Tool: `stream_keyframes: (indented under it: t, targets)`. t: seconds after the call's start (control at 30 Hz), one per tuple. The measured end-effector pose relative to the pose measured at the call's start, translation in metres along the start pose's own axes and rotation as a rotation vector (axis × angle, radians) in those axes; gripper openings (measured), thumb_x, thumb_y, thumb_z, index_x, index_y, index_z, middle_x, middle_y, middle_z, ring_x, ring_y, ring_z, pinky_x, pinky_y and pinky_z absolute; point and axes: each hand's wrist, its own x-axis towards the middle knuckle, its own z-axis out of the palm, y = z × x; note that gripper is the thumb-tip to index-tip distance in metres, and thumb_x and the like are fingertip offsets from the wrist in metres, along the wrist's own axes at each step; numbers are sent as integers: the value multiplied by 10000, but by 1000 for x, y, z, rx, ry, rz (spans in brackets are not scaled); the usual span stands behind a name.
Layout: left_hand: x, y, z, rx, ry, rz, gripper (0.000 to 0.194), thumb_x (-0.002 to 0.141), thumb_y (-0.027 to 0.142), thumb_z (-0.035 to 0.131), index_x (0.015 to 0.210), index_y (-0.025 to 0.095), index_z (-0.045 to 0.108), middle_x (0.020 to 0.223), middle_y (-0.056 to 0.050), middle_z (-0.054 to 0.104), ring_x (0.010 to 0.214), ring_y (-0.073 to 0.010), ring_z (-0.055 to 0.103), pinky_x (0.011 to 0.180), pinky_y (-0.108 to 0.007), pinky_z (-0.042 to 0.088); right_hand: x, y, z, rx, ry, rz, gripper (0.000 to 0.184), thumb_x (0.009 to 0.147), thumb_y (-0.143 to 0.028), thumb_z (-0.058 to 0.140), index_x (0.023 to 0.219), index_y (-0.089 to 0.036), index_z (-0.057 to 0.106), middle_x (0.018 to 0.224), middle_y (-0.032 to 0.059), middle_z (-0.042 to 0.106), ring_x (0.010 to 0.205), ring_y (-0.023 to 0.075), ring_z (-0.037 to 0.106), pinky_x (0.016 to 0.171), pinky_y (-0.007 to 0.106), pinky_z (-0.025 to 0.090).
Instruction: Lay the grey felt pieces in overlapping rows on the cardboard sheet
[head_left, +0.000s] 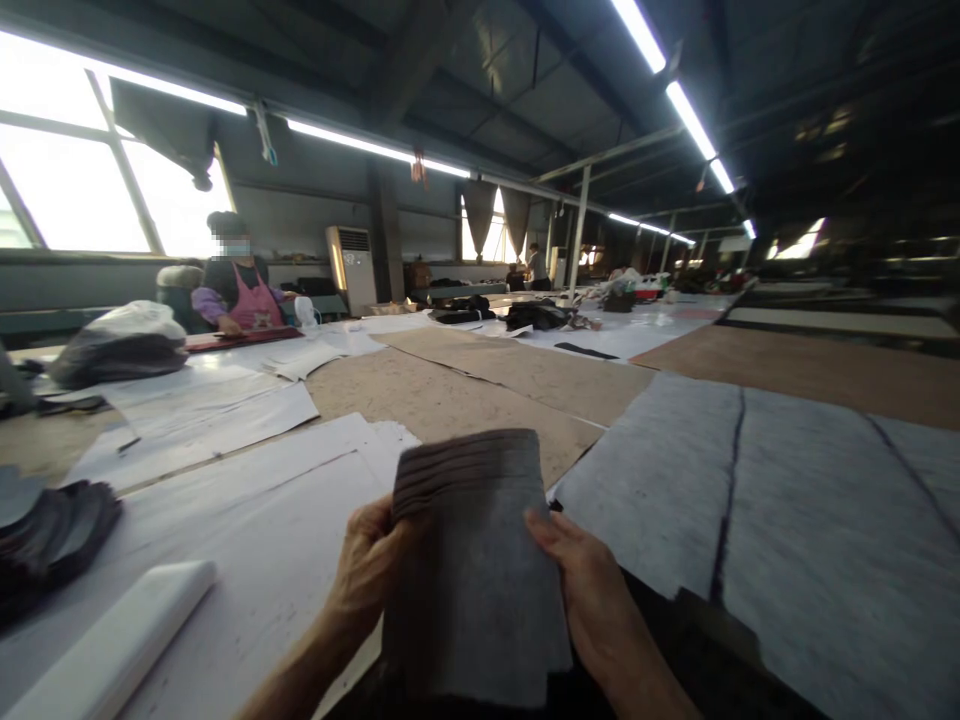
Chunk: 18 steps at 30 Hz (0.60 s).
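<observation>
A stack of dark grey fabric pieces (480, 580) is held up in front of me, its top edges fanned into several layers. My left hand (371, 560) grips the stack's left edge, thumb on the near face and fingers behind. On the opposite edge, my right hand (574, 565) clasps it with the thumb on the front; its other fingers are partly hidden behind the stack. Below the hands, the bottom of the stack merges with dark material near my body.
White paper (277, 540) covers the table at left, with a white bar (120, 640) and a pile of dark cut pieces (52, 540). Grey fabric (810, 500) spreads at right. A co-worker in a pink apron (255, 300) is by a plastic-wrapped bundle (124, 345).
</observation>
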Motion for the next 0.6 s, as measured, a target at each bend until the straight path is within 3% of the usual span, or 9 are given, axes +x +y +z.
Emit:
stream_keyframes:
  t: [0.07,0.1,0.17,0.23,0.3,0.37,0.47,0.53,0.6]
  targets:
    - [0,1,1,126,-21,167,208,636,291,707,790,151,707,719,-15,673,681,-141,577,625,-198,434,0,3,-2,-28,53,-48,396,605,-386,685,918,-144,654,769,54,655,734,249,600,654,320,473]
    - [1,1,2,108,-45,153,216,634,290,709,798,151,707,733,-21,676,698,-151,585,644,-208,440,0,4,-3,-86,102,-99,378,597,-374,682,908,-162,660,781,40,656,756,244,595,669,309,468]
    - [1,-1,4,-50,-92,-57,235,600,283,719,778,133,693,705,-48,677,648,-182,600,623,-260,464,-2,7,-5,-256,220,-263,295,595,-383,664,809,-181,675,749,18,649,749,229,581,682,288,455]
    - [1,-4,6,-197,-112,-293,241,550,256,727,732,109,668,645,-76,667,568,-213,601,566,-312,478,-4,8,-6,-373,255,-377,242,596,-391,653,722,-185,673,708,11,639,726,218,567,699,282,445]
    - [2,-6,6,-224,-97,-372,232,522,218,726,708,99,655,608,-85,658,533,-224,597,533,-322,475,-4,7,-5,-367,195,-339,254,596,-375,659,761,-183,678,714,13,642,722,218,568,705,289,446]
    - [2,-6,4,-183,-56,-307,212,535,215,725,703,102,661,601,-70,658,515,-191,583,507,-279,453,-3,5,-4,-222,69,-171,324,609,-367,682,868,-172,669,763,29,655,732,227,583,697,306,457]
    - [4,-4,3,-46,-37,-71,199,566,251,743,708,121,691,652,-39,673,583,-147,582,553,-221,442,0,3,-2,63,-79,37,386,623,-365,706,941,-154,645,790,51,661,727,242,602,679,329,470]
    - [5,-2,3,-12,-57,21,216,556,249,761,731,136,703,690,-27,682,636,-145,592,598,-210,451,1,6,-3,70,-16,-13,359,608,-345,707,915,-167,656,786,38,662,747,239,600,693,318,465]
    - [4,-1,4,-101,-115,-80,247,562,258,759,769,137,698,700,-39,687,622,-167,606,597,-242,471,2,9,-5,-112,125,-192,280,600,-342,695,835,-189,677,750,11,654,750,226,588,704,297,453]
